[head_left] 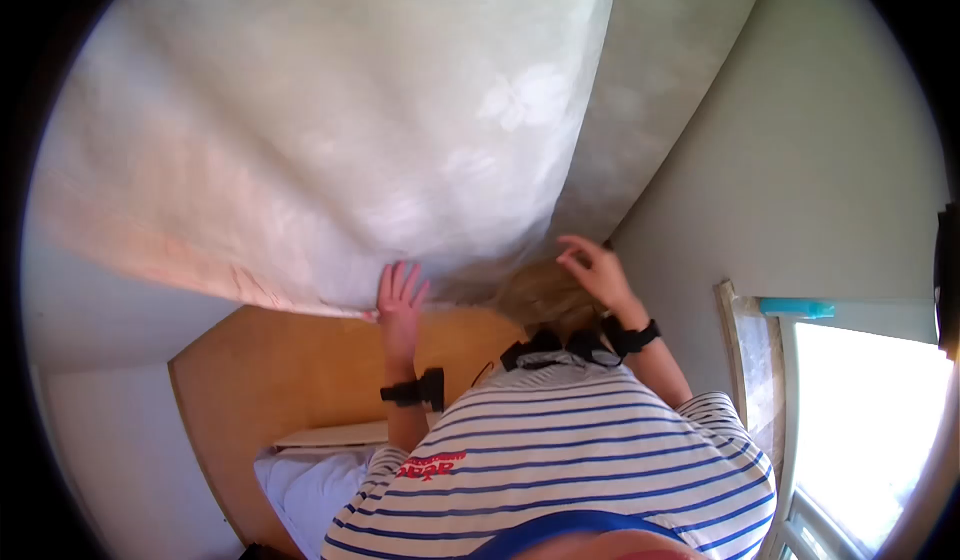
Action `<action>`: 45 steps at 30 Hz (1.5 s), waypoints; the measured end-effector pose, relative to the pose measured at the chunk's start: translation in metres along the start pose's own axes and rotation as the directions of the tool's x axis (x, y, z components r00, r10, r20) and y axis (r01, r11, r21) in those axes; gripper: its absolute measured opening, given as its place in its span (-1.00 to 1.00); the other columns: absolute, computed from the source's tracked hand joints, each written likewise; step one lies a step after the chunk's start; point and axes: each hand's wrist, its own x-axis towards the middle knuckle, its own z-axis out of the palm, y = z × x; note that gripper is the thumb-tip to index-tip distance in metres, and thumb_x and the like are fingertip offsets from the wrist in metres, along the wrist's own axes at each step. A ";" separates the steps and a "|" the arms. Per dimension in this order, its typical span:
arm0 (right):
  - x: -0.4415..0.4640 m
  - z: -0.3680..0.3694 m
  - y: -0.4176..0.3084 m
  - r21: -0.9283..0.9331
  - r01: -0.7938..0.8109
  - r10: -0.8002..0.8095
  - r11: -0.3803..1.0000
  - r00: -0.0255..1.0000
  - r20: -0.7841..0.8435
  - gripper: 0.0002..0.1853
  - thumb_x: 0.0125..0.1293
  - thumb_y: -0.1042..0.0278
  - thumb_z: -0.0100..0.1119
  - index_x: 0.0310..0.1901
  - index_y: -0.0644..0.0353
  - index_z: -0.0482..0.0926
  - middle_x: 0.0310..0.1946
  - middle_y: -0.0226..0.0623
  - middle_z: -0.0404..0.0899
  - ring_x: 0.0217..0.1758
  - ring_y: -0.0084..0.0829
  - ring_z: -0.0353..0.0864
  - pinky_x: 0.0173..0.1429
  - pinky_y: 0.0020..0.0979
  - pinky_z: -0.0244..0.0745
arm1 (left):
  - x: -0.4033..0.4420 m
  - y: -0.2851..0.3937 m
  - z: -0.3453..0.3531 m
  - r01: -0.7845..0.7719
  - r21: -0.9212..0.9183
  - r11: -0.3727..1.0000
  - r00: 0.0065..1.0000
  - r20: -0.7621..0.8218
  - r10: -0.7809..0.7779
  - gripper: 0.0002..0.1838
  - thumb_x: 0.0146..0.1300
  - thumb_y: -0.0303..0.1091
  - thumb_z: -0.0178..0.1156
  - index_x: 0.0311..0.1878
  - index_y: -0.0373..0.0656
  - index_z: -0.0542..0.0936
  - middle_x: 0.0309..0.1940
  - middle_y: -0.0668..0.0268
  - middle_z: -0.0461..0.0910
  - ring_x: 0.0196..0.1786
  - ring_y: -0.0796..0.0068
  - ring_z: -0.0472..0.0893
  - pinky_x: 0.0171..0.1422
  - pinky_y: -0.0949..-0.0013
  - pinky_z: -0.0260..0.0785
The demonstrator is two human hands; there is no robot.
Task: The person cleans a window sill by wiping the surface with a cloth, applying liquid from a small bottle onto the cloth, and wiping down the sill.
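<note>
A large pale bedsheet-like cloth [400, 90] with a faint floral pattern spreads across the upper view over a broad surface that looks like a bed. My left hand [401, 308] rests on its near edge, palm down with the fingers spread. Closer to the wall, my right hand [600, 275] is raised beside the near right corner, its fingers bent and apart, and I see nothing in them. Just below and left of it is a blurred brownish thing [550, 290] whose kind I cannot make out. Both wrists wear black straps.
A grey wall [800, 160] runs close along the right, with a bright window [870, 430] and a turquoise object [797, 308] on its ledge. Wooden floor [235, 400] shows at left. White fabric [310, 490] hangs beside me at lower left.
</note>
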 end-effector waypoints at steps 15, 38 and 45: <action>0.008 -0.036 0.013 -0.124 0.069 -0.082 0.990 0.992 -0.101 -0.70 0.30 0.37 0.35 0.06 0.14 0.67 -0.30 -0.23 0.72 -0.25 -0.26 0.70 -0.12 -0.33 0.56 | -0.022 0.106 -0.044 -0.290 -0.036 0.956 0.900 -0.350 0.260 0.05 0.23 0.42 0.17 0.55 -0.16 0.14 0.54 -0.09 0.12 0.55 -0.19 0.17 0.60 -0.25 0.01; 0.062 -0.032 -0.089 0.109 0.239 -0.217 0.965 0.959 -0.181 -0.81 0.33 0.39 0.19 -0.11 0.29 0.60 -0.33 0.07 0.62 -0.30 0.05 0.65 -0.18 -0.16 0.53 | 0.091 -0.005 0.238 -0.463 0.524 0.715 0.850 0.491 0.190 0.19 0.03 0.07 0.56 0.57 -0.21 0.08 0.43 -0.14 0.31 0.35 0.01 0.49 0.31 0.16 0.40; 0.004 -0.072 -0.064 0.066 0.172 -0.145 0.983 0.943 -0.300 -0.68 0.32 0.49 0.16 0.11 0.20 0.56 -0.06 -0.06 0.63 -0.07 -0.01 0.65 -0.01 -0.18 0.57 | 0.087 -0.066 0.285 -0.431 0.612 0.663 0.878 0.453 0.153 -0.63 0.39 -0.14 0.27 -0.25 -0.36 0.63 -0.49 0.18 0.68 -0.47 0.39 0.65 -0.32 0.29 0.45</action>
